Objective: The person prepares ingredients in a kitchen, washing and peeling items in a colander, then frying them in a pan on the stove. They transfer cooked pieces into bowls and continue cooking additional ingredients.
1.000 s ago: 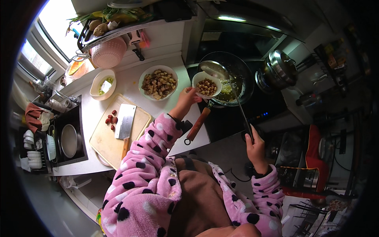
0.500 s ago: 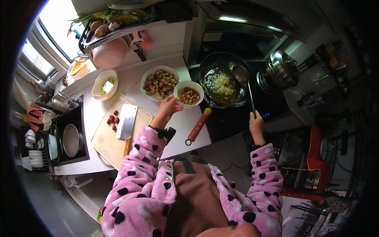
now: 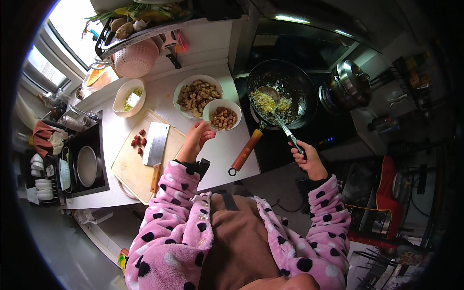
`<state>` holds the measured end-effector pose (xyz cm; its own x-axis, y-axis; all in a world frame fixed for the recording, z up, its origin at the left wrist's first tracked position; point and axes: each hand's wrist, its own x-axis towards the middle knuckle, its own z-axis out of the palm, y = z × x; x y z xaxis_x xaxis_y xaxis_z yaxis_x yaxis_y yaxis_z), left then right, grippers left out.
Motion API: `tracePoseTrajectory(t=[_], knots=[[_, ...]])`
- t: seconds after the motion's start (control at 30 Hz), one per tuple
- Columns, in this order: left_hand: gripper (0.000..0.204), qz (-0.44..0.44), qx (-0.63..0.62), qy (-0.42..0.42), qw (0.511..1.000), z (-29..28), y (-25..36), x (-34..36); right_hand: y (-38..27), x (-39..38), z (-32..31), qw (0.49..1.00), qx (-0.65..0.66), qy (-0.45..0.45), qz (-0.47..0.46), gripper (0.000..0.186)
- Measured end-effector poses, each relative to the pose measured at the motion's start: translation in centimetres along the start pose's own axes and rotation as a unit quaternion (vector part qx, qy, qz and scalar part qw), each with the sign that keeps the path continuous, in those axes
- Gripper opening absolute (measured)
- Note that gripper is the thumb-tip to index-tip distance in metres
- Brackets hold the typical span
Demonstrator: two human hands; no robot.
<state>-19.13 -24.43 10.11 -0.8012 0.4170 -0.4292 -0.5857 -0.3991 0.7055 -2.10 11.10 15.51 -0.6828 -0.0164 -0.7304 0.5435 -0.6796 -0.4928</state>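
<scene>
My right hand (image 3: 309, 159) is closed around the dark handle of a metal ladle (image 3: 285, 126). The ladle's head rests in the wok (image 3: 307, 79), among pale yellow chopped bits in oil. A wooden handle (image 3: 247, 151) juts from the wok toward me. With my left hand (image 3: 195, 140), I grip the near left rim of a small white bowl (image 3: 222, 115) of brown diced pieces. Just behind it, partly covered by it in view, a larger white bowl (image 3: 198, 96) holds more brown chunks.
On the left, a cutting board (image 3: 128, 166) carries a cleaver (image 3: 156, 145) and several red dates (image 3: 139, 140). A white bowl (image 3: 129, 98) with green bits stands behind it. A lidded steel pot (image 3: 345, 89) is right of the wok; a sink (image 3: 92, 166) lies far left.
The ladle has swung from the wok's right side to its left, gathering the yellow bits there. My left hand and the small bowl have shifted left.
</scene>
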Motion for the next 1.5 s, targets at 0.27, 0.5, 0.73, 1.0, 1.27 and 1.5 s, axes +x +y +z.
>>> tracePoseTrajectory(t=[0.27, 0.5, 0.73, 1.0, 1.27, 1.5], knots=[[0.038, -0.008, -0.004, -0.008, 1.0, 1.2, 0.2, 0.4, -2.2, -2.6, 0.5, 0.99, 0.11, -0.068, 0.055, 0.03], [0.041, -0.005, 0.001, -0.024, 1.0, 2.2, -0.3, 0.9, -2.1, -4.2, 1.3, 0.998, 0.038, -0.024, -0.035, 0.027], [0.044, -0.008, 0.022, -0.041, 0.999, 3.1, -0.9, 1.4, -0.5, -3.2, 0.2, 0.997, 0.055, -0.025, -0.041, 0.028], [0.047, -0.012, 0.019, -0.07, 0.997, 4.8, -1.7, 2.8, -0.5, -5.5, 1.2, 0.994, 0.088, 0.003, -0.058, 0.03], [0.05, 0.005, 0.057, -0.066, 0.996, 8.7, -3.1, 5.5, -0.2, -12.7, 4.6, 0.986, -0.053, 0.03, -0.157, 0.033], [0.053, 0.024, 0.048, -0.074, 0.996, 11.1, -4.0, 6.2, 4.3, -12.8, 5.7, 0.849, -0.396, 0.179, -0.301, 0.029]])
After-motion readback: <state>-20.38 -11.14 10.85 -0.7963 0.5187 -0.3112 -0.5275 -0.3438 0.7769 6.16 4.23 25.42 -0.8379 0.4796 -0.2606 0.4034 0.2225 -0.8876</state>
